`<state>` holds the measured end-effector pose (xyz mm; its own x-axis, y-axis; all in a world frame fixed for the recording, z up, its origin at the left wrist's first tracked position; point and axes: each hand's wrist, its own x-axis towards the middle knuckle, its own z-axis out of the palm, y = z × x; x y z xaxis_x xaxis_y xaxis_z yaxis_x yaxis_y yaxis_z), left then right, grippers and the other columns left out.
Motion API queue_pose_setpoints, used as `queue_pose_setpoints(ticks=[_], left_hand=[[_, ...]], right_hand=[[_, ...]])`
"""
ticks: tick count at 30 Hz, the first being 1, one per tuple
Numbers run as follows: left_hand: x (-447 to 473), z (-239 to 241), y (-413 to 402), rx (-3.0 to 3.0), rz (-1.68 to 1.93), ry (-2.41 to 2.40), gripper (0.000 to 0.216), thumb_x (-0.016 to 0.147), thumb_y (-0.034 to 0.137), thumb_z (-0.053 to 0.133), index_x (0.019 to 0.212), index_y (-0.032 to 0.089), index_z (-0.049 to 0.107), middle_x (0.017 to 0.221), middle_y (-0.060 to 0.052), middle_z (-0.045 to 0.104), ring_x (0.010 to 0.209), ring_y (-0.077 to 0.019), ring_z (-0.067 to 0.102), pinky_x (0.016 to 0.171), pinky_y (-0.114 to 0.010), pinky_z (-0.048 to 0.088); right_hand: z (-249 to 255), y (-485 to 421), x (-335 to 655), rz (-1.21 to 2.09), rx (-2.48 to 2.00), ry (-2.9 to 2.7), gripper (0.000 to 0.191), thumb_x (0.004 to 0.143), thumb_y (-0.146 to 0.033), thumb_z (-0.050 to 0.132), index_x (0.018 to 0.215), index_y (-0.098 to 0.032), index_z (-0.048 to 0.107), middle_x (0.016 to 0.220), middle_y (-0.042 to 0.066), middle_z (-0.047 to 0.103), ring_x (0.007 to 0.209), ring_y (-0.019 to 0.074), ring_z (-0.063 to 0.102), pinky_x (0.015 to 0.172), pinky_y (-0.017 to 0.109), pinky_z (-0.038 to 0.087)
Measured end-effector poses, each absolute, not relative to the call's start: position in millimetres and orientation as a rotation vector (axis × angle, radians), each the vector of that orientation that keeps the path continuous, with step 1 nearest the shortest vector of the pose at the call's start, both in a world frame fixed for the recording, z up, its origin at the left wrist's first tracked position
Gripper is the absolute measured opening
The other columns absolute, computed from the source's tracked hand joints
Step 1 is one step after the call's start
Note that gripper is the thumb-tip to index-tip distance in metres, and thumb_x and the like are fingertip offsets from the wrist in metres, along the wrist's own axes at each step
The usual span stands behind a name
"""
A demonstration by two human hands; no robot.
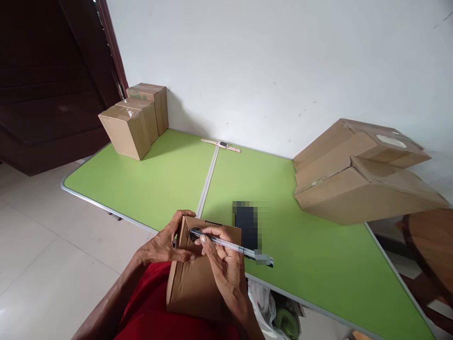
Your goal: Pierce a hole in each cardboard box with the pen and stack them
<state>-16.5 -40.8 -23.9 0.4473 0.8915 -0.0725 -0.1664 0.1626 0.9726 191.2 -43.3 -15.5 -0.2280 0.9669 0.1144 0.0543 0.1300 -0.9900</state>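
A small brown cardboard box (193, 283) rests against my lap at the near edge of the green table (159, 179). My left hand (166, 245) grips the box's upper left side, fingers wrapped round it. My right hand (222, 264) is closed on a clear pen (230, 245), whose tip touches the top of the box near a dark round spot. A dark flat object (247, 225), blurred, lies on the table just beyond the box.
Two taped cardboard boxes (132, 120) stand at the table's far left corner. Larger stacked cartons (357, 174) sit at the right edge. A wristwatch (222, 145) lies by the wall. A dark door (53, 80) is left; plastic bags (269, 311) lie under the table.
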Motion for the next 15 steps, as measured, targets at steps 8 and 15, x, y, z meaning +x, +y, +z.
queue_pose_setpoints(ticks=[8, 15], left_hand=[[-20, -27, -43, 1.207, 0.856, 0.813, 0.09, 0.085, 0.025, 0.089, 0.153, 0.034, 0.031, 0.121, -0.005, 0.062, 0.086, -0.0163, 0.069, 0.078, -0.035, 0.062], [-23, -30, -43, 1.276, 0.892, 0.894, 0.089, 0.083, 0.029, 0.091, 0.152, 0.029, 0.034, 0.134, -0.009, 0.058, 0.12, -0.0277, 0.064, 0.1, -0.043, 0.058]], right_hand=[[-9, -43, 198, 1.291, -1.044, -1.554, 0.024, 0.103, -0.046, 0.066, 0.102, -0.023, 0.071, 0.081, 0.002, 0.068, 0.066, 0.0148, 0.063, 0.057, 0.025, 0.049], [3, -12, 231, 1.311, -1.158, -1.499, 0.04, 0.1, -0.061, 0.063, 0.091, -0.022, 0.062, 0.067, 0.0, 0.064, 0.052, 0.0125, 0.054, 0.045, 0.023, 0.042]])
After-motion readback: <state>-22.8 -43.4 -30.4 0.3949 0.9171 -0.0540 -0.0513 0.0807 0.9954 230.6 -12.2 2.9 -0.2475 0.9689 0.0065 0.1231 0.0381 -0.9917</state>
